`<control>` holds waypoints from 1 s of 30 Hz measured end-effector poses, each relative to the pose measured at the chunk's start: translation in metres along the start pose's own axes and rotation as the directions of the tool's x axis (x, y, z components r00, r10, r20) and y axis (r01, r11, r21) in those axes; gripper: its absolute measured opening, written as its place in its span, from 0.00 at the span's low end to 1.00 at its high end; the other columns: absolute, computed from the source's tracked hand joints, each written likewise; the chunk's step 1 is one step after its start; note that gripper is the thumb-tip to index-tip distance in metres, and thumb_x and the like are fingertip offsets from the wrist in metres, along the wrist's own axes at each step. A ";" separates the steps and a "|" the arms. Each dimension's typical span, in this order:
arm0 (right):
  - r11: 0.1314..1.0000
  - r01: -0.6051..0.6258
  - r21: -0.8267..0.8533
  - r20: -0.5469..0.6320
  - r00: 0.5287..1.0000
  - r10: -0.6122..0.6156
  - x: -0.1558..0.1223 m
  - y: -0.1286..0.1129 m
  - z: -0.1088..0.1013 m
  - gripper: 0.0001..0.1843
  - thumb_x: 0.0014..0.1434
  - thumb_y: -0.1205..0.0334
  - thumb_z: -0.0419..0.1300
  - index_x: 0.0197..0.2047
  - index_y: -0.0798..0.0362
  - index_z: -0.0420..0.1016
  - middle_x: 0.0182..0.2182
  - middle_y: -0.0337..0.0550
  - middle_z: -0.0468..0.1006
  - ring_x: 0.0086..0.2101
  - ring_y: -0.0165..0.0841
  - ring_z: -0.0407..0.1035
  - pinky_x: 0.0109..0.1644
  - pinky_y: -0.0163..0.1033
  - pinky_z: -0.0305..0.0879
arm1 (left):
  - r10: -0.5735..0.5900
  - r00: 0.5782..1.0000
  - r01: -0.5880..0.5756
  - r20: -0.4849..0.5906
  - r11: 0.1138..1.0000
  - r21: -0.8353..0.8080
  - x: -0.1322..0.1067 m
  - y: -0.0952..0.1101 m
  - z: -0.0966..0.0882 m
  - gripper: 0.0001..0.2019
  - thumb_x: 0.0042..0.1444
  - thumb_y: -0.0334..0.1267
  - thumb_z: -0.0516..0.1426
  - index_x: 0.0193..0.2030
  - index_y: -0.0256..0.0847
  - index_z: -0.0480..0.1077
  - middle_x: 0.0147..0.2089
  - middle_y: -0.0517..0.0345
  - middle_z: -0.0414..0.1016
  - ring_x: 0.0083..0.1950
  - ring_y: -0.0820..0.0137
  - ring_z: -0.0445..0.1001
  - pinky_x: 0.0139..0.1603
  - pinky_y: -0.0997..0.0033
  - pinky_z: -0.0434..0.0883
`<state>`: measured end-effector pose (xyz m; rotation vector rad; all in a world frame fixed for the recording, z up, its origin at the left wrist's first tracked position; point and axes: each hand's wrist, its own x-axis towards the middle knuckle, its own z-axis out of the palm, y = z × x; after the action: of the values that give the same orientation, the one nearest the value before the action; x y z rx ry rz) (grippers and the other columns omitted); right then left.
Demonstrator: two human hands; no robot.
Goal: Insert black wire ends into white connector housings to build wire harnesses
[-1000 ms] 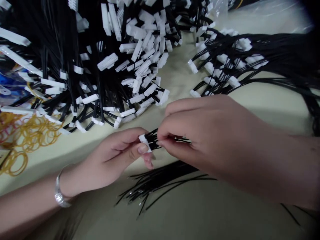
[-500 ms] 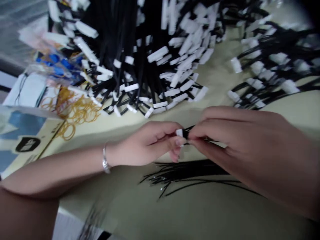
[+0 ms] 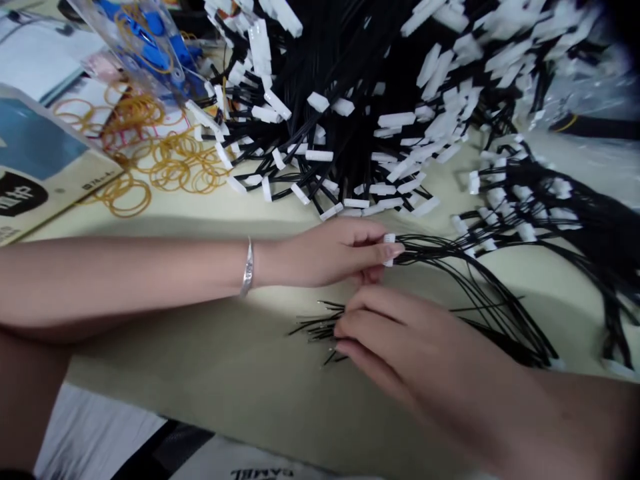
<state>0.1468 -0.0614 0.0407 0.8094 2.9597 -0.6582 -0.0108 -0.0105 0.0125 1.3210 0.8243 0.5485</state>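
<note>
My left hand [image 3: 320, 257] pinches a small white connector [image 3: 389, 259] between thumb and fingers. Several black wires [image 3: 450, 250] run out of its right side and curve down to the right. Lower and closer to me, my right hand [image 3: 415, 347] has its fingers closed at a bundle of loose black wires [image 3: 314, 328]. The bare tips of that bundle poke out to the left of the fingertips. My palm hides how many wires the fingers grip.
A large heap of black cables with white connectors [image 3: 319, 155] lies at the back; a smaller bunch [image 3: 560, 190] is on the right. Yellow rubber bands [image 3: 175, 163], a clear bag with blue pieces [image 3: 150, 40] and a printed packet [image 3: 45, 160] lie at the left.
My right hand has left the connector and moved down and left to the loose wire ends. My left hand still holds the connector, whose wires now show. The view has shifted.
</note>
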 end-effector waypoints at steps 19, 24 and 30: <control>0.972 0.033 -0.232 0.223 0.975 0.021 0.034 -0.019 0.011 0.02 0.51 0.70 0.63 0.28 0.56 0.74 0.29 0.44 0.74 0.31 0.38 0.69 0.30 0.41 0.62 | 0.032 0.999 -0.032 0.007 0.999 0.032 -0.003 -0.002 0.000 0.13 0.60 0.39 0.53 0.26 0.34 0.63 0.25 0.63 0.67 0.28 0.80 0.67 0.29 0.81 0.66; 0.919 0.136 -0.369 0.228 0.972 -0.052 0.042 -0.024 0.010 0.01 0.51 0.69 0.62 0.28 0.57 0.73 0.27 0.47 0.74 0.31 0.40 0.69 0.29 0.43 0.63 | 0.056 0.998 -0.057 0.014 0.998 0.033 -0.002 -0.003 0.000 0.14 0.60 0.39 0.52 0.25 0.35 0.63 0.24 0.64 0.67 0.27 0.79 0.67 0.28 0.81 0.67; 0.880 0.209 -0.427 0.341 0.938 -0.057 0.046 -0.038 0.009 0.08 0.52 0.72 0.52 0.30 0.60 0.73 0.27 0.53 0.71 0.29 0.40 0.66 0.28 0.43 0.62 | 0.099 0.994 -0.098 0.038 0.995 -0.025 -0.001 -0.008 0.002 0.16 0.61 0.41 0.51 0.23 0.37 0.61 0.22 0.63 0.66 0.25 0.78 0.67 0.27 0.78 0.68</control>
<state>0.0873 -0.0717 0.0421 0.4101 2.7082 -0.0566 -0.0109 -0.0135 0.0044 1.3524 0.7212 0.6060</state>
